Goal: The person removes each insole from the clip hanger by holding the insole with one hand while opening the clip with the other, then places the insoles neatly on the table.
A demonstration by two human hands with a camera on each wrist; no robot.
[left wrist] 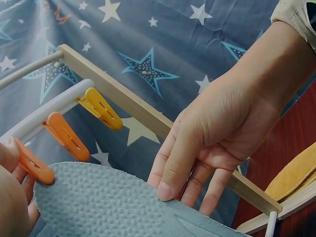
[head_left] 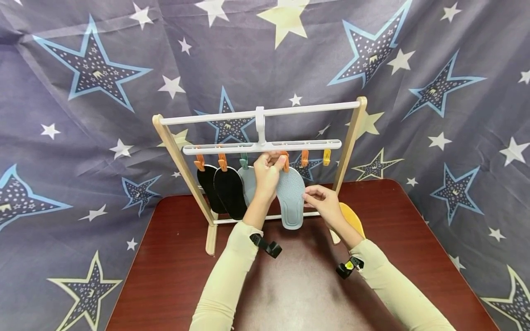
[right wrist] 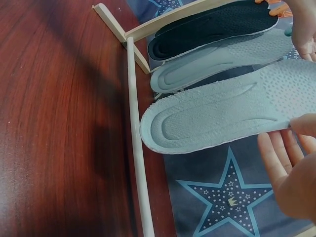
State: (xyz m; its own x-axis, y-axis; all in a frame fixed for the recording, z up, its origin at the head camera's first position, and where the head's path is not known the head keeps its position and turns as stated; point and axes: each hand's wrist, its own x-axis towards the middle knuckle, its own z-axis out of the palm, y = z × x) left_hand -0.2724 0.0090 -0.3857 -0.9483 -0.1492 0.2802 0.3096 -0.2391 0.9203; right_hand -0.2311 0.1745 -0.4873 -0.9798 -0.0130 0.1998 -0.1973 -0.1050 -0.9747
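A light grey-blue insole hangs toe-end up beneath an orange clip on the white hanger bar. My left hand pinches the upper part of that clip; its lower end meets the insole's top edge in the left wrist view. With thumb and fingers, my right hand holds the insole's right side edge. A second grey-blue insole hangs from a teal clip, partly hidden by my left hand. Two black insoles hang farther left from orange clips.
The hanger hooks onto a wooden stand's top rail. Another orange clip and a yellow clip hang free at the right. A yellow insole lies by the stand's right leg on the red-brown table. Star-patterned cloth hangs behind.
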